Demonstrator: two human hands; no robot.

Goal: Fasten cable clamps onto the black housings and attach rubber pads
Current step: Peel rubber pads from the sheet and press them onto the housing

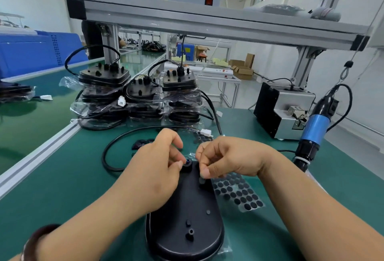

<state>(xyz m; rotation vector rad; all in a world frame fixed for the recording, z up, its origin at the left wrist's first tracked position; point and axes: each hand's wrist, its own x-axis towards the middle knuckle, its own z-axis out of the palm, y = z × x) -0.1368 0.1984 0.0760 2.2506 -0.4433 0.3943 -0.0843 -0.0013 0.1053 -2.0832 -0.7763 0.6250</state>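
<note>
- On the green worktop (62,188), near its front edge and about mid-width: a black housing (185,219), oval, lying flat with small posts sticking up from it.
- At the housing's far end: a round collar (188,165) with something blue inside.
- Left hand (158,169) over the housing's left side, fingers curled, thumb and forefinger tips right at the collar; gripping or only touching, cannot tell.
- Dark bracelet (35,240) round the left wrist.
- Right hand (226,158) above the housing's far right part, other fingers folded in, thumb and forefinger pinching at a round rubber pad (202,180) that sits on a raised post.
- Just right of the housing, touching its edge: a clear sheet of pads (239,195), many dark discs in rows.
- Black cable (116,144) looping away towards the left edge and back behind the hands, ending in a white connector (205,132).
- Small black parts (143,143) beyond the left hand, too blurred to name.
- Towards the far edge: bagged housings in stacks (137,94), cables trailing.
- At the right edge: a blue electric screwdriver (313,134) hanging on its cord, with a black and silver box (284,111) beside it.
</note>
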